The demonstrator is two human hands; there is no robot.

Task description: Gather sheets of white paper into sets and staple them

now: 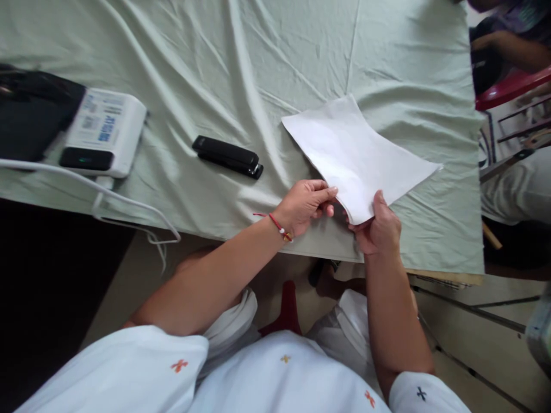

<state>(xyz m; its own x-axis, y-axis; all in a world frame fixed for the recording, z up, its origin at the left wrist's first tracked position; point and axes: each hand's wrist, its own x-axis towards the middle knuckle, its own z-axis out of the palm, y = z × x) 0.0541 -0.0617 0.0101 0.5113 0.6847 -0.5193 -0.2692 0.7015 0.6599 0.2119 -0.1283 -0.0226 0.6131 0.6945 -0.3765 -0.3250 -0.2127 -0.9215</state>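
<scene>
A small stack of white paper sheets (344, 146) is bent between my two hands, its far part over the cloth-covered table. My left hand (306, 205) pinches the left edge of the sheets near the closest corner, thumb on top and fingers curled beneath. On the other side of that corner, my right hand (379, 228) grips the sheets with its thumb on top; its fingers are mostly hidden under the paper. To the left of the paper lies a black stapler (227, 156), apart from both hands.
A white power bank (105, 129) with a white cable (142, 203) sits at the left, beside a black bag-like item (34, 112). The pale green tablecloth (193, 57) is wrinkled. Another person's arm (512, 49) and a red chair (514, 89) are at the right.
</scene>
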